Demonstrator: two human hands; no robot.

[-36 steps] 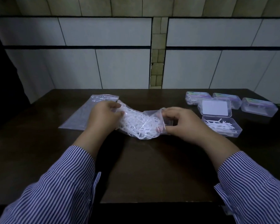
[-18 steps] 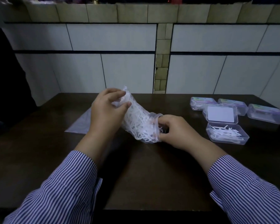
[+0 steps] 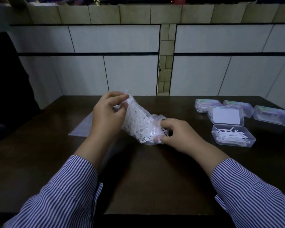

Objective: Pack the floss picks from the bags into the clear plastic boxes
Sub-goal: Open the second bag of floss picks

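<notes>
Bag of floss picks (image 3: 139, 123) held above mid-bench

Left hand (image 3: 109, 116) pinches its raised far end, right hand (image 3: 176, 137) grips the lower mouth (long axis slanting toward the open clear box (image 3: 234, 137) near the bench (image 3: 146, 178)'s right edge); bare near edge.

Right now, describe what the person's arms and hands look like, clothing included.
Both arms wear a long-sleeved shirt with fine blue and white stripes. The left sleeve has a buttoned-style cuff with an open slit along its inner edge; the right sleeve ends in a similar cuff. The left hand and right hand are bare: no gloves, rings or watch visible.
</notes>
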